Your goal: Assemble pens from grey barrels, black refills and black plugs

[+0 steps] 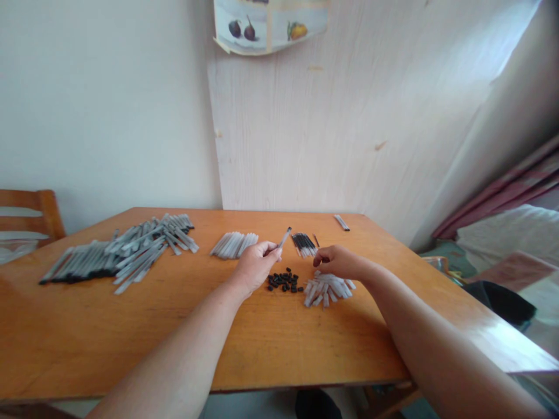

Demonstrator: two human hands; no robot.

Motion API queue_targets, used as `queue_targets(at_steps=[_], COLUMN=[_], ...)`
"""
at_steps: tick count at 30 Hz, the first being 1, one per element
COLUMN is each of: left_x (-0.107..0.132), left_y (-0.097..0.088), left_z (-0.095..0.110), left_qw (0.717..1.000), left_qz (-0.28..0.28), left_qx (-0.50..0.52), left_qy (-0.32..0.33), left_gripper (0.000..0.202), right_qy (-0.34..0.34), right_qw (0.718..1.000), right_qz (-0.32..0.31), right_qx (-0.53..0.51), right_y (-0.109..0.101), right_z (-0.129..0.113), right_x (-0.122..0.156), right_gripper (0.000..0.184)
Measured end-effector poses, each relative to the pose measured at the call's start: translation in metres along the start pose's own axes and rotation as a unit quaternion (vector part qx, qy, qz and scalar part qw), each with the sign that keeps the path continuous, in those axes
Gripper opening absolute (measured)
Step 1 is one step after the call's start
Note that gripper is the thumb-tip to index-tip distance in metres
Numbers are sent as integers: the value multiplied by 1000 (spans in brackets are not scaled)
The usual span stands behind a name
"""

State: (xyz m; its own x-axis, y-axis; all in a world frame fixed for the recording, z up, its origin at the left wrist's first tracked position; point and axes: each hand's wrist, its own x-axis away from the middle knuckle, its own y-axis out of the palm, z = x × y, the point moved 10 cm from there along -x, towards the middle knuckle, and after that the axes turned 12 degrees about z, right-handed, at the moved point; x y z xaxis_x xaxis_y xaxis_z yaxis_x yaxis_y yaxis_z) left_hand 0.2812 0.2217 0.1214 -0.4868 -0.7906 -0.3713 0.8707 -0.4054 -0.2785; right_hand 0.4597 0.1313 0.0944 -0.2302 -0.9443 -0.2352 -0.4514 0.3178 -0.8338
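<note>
orange wood surface point(131, 326) set against a white wall and a pale panel point(305, 145), chair point(30, 212) off its left edge. my left hand point(255, 262) is clamped on 1 pen tube point(285, 237) mid-surface, above the black plugs point(285, 281). my right hand point(336, 261) is curled over the cap pile point(328, 288), can't tell if it grips any. pen heap point(122, 253) far left. open wood along the near edge.

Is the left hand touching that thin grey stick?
Touching. The head view shows the left hand pinching the thin grey stick between its fingertips, with the stick's far end poking out past them.
</note>
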Motion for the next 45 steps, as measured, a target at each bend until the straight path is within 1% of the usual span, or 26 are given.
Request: queue_targets(at_steps=[2,6,11,14,18,21,23,25,27,29,32,35,38,41,45], left_x=[0,0,0,-1,-2,-5,-6,-8,-9,-9,-8,-7,-7,-6,-5], left_y=[0,0,-3,-5,-5,-7,-10,-13,-17,-22,-26,-28,-29,-28,-24], left_z=[0,0,2,2,-2,-4,-5,-5,-6,-6,-7,-6,-8,-11,-13], left_qw=[1000,1000,1000,1000,999,998,995,993,990,987,983,981,977,972,966], left_qz=[0,2,10,16,22,38,53,70,88,108,129,134,135,132,121], left_qx=[7,1,-7,-4,20,56,78,94,108,118,123,131,149,176,205], left_qy=[0,0,4,4,-14,-18,-11,-9,-15,-27,-49,-58,-67,-86,-101], left_gripper=[27,28,28,28,28,27,26,26,26,27,28,29,30,29,29], right_qy=[7,19,17,11,3,3,4,3,-1,-5,-6,4,9,2,14], right_qw=[1000,1000,1000,1000,1000,1000,1000,999,996,993,989,982,977,978,980], right_qz=[-7,1,10,3,0,4,23,54,82,95,88,69,41,21,39], right_qx=[-4,-3,11,19,29,26,16,-5,-35,-70,-122,-173,-209,-207,-192], right_y=[-1,0,5,8,10,10,6,-1,-7,-9,-3,7,19,27,26], right_z=[1,2,0,-2,-3,-2,-4,-9,-17,-27,-40,-47,-54,-62,-63], right_x=[2,0,-4,-4,-4,-5,-6,-6,-5,-3,0,1,2,4,4], right_gripper=[18,16,23,21,17,15,14,13,13,15,16,16,19,20,19])
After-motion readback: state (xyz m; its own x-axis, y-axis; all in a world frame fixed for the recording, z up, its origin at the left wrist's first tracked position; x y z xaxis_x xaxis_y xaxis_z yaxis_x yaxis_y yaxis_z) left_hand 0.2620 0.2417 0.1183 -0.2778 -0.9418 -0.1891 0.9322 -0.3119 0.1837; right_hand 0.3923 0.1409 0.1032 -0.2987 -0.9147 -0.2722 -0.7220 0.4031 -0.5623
